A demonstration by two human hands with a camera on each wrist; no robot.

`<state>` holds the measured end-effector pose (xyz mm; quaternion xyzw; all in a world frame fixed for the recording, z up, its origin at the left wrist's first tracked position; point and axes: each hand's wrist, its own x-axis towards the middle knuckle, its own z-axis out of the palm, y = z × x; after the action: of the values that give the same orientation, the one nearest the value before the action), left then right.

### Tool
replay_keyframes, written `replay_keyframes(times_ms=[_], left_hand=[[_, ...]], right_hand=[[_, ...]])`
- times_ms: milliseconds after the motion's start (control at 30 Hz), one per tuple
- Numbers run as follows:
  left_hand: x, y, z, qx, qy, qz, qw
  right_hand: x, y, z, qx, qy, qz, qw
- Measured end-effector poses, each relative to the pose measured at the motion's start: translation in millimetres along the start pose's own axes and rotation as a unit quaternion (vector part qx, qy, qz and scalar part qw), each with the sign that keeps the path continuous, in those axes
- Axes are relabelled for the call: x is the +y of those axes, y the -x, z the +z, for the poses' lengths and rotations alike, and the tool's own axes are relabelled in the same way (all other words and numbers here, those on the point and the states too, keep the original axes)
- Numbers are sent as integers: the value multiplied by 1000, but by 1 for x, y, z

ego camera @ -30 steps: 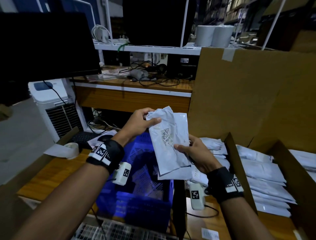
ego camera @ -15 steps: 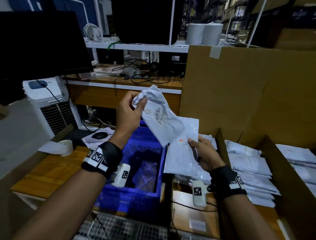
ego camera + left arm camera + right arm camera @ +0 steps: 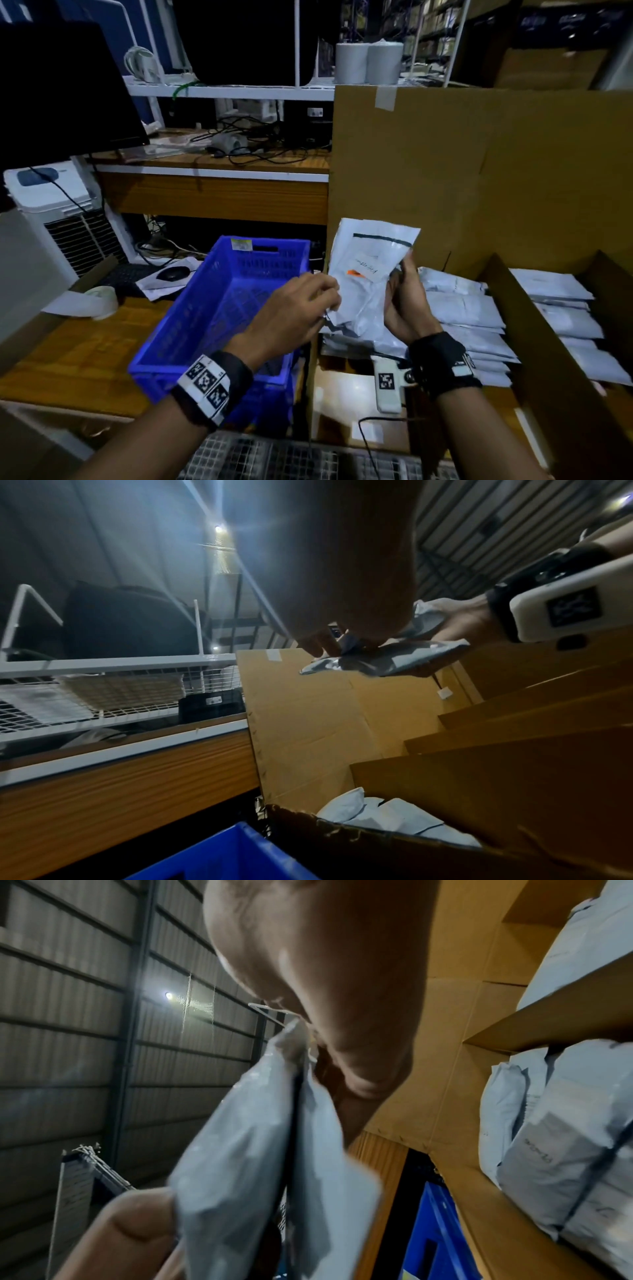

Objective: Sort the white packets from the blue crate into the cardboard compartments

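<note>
White packet [image 3: 368, 274] is getting held upright by both hands: right hand [image 3: 406, 305] gripping its 3 o'clock edge, left hand [image 3: 294, 317] pinching the 9 o'clock corner. Handwritten label's unreadable, orange mark beside it. Blue crate [image 3: 219, 308] is sitting at 9 o'clock, cardboard compartments [image 3: 503, 284] at 3.

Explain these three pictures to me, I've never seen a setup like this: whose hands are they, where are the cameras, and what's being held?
No machine here: a person works with bare hands, wearing one camera on the head and one on each wrist. The head view looks down at both hands. The right hand holds white packets upright; the left hand pinches their lower edge. The blue crate sits on a wooden table, and I can see no packets in it. To the right, cardboard compartments hold stacked packets. The left wrist view looks up past the fingers at the packets. The right wrist view shows two packets held together, close up.
</note>
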<state>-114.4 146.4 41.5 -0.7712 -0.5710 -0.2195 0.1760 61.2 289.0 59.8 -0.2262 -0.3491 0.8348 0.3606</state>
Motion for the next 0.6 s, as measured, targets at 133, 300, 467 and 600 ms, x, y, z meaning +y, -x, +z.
replay_keyframes(times_ms=[133,300,467,600], left_hand=[[13,-3,0,26,-19,5,999],[22,0,-2,22,17,2,1000],[24,8,-6,34,261,-88,961],[34,7,-15,81,441,-201,871]], right_hand=[[-1,18,-9,-14,1,-14,1000],[1,36,-12,14,139,-85,987],[3,57,-5,67,191,-150,968],[21,78,7,84,250,-194,945]])
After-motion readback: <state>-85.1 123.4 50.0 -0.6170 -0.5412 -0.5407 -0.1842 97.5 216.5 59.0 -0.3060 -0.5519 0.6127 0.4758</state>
